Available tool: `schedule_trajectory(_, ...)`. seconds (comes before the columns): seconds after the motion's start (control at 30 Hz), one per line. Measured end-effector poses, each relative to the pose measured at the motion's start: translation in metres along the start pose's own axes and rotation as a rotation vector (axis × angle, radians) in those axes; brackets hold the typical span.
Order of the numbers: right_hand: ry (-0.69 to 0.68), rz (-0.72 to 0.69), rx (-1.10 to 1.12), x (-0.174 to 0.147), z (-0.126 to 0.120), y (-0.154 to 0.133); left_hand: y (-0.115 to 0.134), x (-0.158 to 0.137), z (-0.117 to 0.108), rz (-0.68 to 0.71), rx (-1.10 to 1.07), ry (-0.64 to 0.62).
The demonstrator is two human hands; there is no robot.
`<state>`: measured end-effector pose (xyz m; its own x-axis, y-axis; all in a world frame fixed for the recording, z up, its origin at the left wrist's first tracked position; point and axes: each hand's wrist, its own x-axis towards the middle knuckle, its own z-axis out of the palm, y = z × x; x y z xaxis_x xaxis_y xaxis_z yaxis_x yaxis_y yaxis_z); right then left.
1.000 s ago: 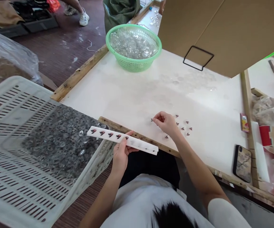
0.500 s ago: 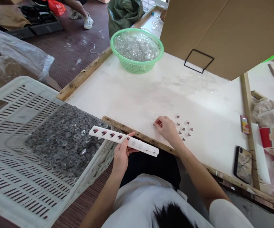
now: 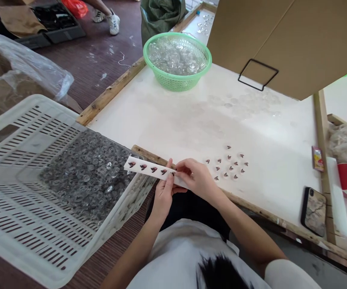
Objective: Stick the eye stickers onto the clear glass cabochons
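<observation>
We are pinching a sticker strip (image 3: 148,168) in our left hand (image 3: 163,197), apparently steadying it beside our right hand (image 3: 202,181), whose fingertips are nearly meeting, any hold unclear.

A phone (image 3: 313,210) lies on the counter (image 3: 167,116), near the right wooden strip (image 3: 320,116). Farther back there is a small packet (image 3: 317,158). Beyond the left edge, a white shoe (image 3: 114,24) stands on the floor (image 3: 96,66).

- My right fingers (image 3: 185,163) cover one end of the white strip (image 3: 148,167); whether they pinch anything else, I cannot tell.
- Printed discs (image 3: 229,157) on the desk (image 3: 167,116): motifs too small for me.
- White crate (image 3: 36,146): cut off at left; cardboard (image 3: 299,44): at top.
</observation>
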<state>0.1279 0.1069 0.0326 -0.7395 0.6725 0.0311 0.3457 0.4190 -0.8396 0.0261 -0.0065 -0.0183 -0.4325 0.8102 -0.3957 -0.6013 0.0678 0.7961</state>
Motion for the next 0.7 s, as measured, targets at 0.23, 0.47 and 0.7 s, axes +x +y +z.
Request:
schedule_trajectory(0.23,-0.058,-0.033,0.039,-0.002,0.008,0.003,0.003,0.007,-0.016,0.016,0.061,0.024)
schedule_trajectory(0.47,0.219,0.186,0.167,0.024,-0.034,0.039,0.008,0.013,-0.012,0.011,-0.021,0.083)
schedule_trajectory(0.7,0.186,0.436,0.045,0.051,-0.054,0.092,0.008,0.007,-0.018,0.009,-0.035,0.095)
